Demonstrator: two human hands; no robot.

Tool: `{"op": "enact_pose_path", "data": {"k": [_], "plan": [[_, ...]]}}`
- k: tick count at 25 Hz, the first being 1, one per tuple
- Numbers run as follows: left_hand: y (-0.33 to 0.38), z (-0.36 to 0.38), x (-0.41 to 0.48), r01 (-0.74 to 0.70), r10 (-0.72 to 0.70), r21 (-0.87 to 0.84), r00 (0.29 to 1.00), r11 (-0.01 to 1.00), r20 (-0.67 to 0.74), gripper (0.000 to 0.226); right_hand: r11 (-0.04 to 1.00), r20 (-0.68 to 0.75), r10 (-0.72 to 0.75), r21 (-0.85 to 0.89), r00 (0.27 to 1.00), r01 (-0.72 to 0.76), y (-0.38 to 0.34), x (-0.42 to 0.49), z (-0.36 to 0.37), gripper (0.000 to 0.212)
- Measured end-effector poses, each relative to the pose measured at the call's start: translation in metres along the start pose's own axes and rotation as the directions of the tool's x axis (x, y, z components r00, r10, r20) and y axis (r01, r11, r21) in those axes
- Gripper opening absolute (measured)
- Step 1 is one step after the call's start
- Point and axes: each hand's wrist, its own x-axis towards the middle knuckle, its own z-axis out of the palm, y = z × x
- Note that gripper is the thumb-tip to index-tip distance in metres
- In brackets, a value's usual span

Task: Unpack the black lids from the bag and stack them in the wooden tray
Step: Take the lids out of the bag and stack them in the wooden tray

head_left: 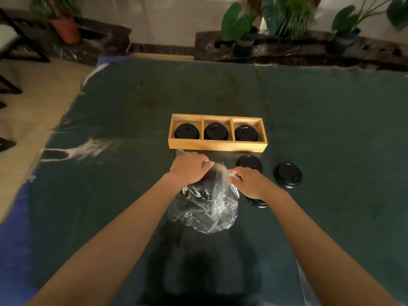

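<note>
A clear plastic bag lies on the green cloth in front of me, with a ribbed stack of black lids showing inside it. My left hand grips the bag's mouth on the left. My right hand pinches the bag's edge on the right. Just beyond stands the wooden tray, and each of its three compartments holds a black lid stack. Loose black lids lie to the right: one near the tray, one farther right, one partly under my right wrist.
The green cloth covers the table, whose left edge drops to a beige floor. Potted plants and a dark ledge line the far side. A chair frame stands at the far left.
</note>
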Motion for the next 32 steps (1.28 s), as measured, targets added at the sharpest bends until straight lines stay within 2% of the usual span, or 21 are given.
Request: {"op": "enact_pose_path", "data": {"k": [3,7,12,14,19,23,28,30,32], "plan": [[-0.004,0.018,-0.002,-0.044,0.06,0.165,0.994,0.985,-0.093,0.042,0.999,-0.015,-0.054,-0.004,0.998,0.054,0.001,0.003,0.014,0.037],[-0.009,0.044,-0.008,-0.097,0.116,0.161,0.987,0.982,-0.112,0.045,0.996,-0.07,-0.066,0.05,0.995,0.07,0.005,0.003,0.031,0.041],[-0.011,0.062,-0.014,-0.09,0.136,0.233,0.972,0.968,-0.191,0.047,0.953,-0.237,-0.035,0.285,0.971,0.104,0.007,0.001,0.05,0.038],[-0.013,0.064,-0.013,-0.077,0.138,0.255,0.963,0.964,-0.232,0.048,0.945,-0.285,-0.008,0.312,0.958,0.101,0.006,0.003,0.055,0.035],[-0.007,0.068,-0.016,-0.052,0.133,0.26,0.944,0.964,-0.303,0.052,0.963,-0.452,0.035,0.254,0.891,0.091,0.005,0.008,0.057,0.022],[-0.008,0.069,-0.017,-0.055,0.143,0.258,0.931,0.965,-0.336,0.049,0.986,-0.582,-0.109,0.039,0.806,0.161,0.008,0.007,0.051,0.012],[-0.01,0.071,-0.017,-0.06,0.166,0.29,0.919,0.955,-0.358,0.046,0.972,-0.597,-0.199,-0.021,0.777,0.233,0.019,0.004,0.048,0.01],[-0.01,0.072,-0.018,-0.057,0.165,0.296,0.92,0.954,-0.356,0.047,0.979,-0.623,-0.178,-0.03,0.762,0.204,0.023,0.004,0.05,0.01],[-0.009,0.071,-0.018,-0.05,0.159,0.295,0.92,0.954,-0.358,0.049,0.994,-0.661,-0.072,0.014,0.747,0.108,0.036,0.006,0.051,0.011]]}}
